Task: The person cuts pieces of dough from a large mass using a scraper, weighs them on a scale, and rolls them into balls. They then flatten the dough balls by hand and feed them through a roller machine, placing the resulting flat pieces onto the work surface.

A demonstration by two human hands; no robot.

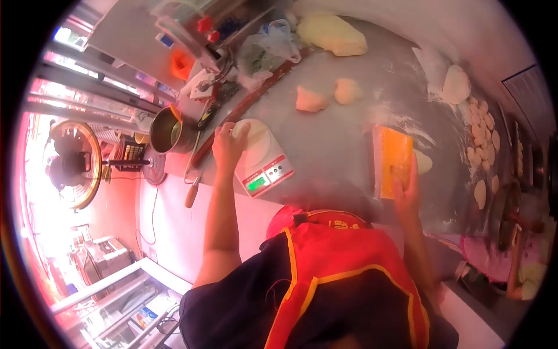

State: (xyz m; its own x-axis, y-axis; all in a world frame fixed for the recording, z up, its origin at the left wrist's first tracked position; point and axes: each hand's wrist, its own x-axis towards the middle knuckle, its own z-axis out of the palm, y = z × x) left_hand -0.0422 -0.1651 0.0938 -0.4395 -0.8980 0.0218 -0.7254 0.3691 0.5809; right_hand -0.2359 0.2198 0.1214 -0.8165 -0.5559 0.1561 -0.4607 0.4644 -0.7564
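My left hand (228, 142) is at the round pan of a white and red kitchen scale (267, 166), its fingers bent at the pan's left edge; whether something small is between them cannot be made out. The scale's display glows green. On the right, my right hand (408, 185) grips a flat orange-yellow scraper (393, 160) standing on the grey worktop (331, 151). A pale dough piece (423, 162) lies just right of that hand. Two dough pieces (311, 99) (347, 91) lie further back, between the hands.
A large dough mass (332, 35) lies at the back. Several small dough balls (480, 131) are at the far right, near white flour. A metal pot (172, 131), a wooden-handled tool (192, 193) and plastic bags (270, 46) are at the left. Another person's arm (516, 264) shows at lower right.
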